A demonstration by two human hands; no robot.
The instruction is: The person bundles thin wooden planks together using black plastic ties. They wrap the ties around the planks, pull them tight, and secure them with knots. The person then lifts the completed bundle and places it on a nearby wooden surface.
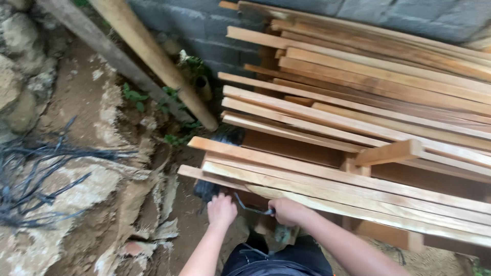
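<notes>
Both hands low under the plank stack
Right hand fisted around bent wire; left hand curled shut, knuckles up, contents unclear.

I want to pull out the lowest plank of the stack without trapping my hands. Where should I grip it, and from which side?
Probably at the free end of the lowest plank, from the left and below. It juts out past the planks above, toward the left hand, so fingers can wrap its edge; further right the stack covers it.

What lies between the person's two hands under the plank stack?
In the head view, a thin bent metal tool or wire spans the gap from the left hand to the right hand, which grips its end. Behind it lies shadow under the planks.
</notes>
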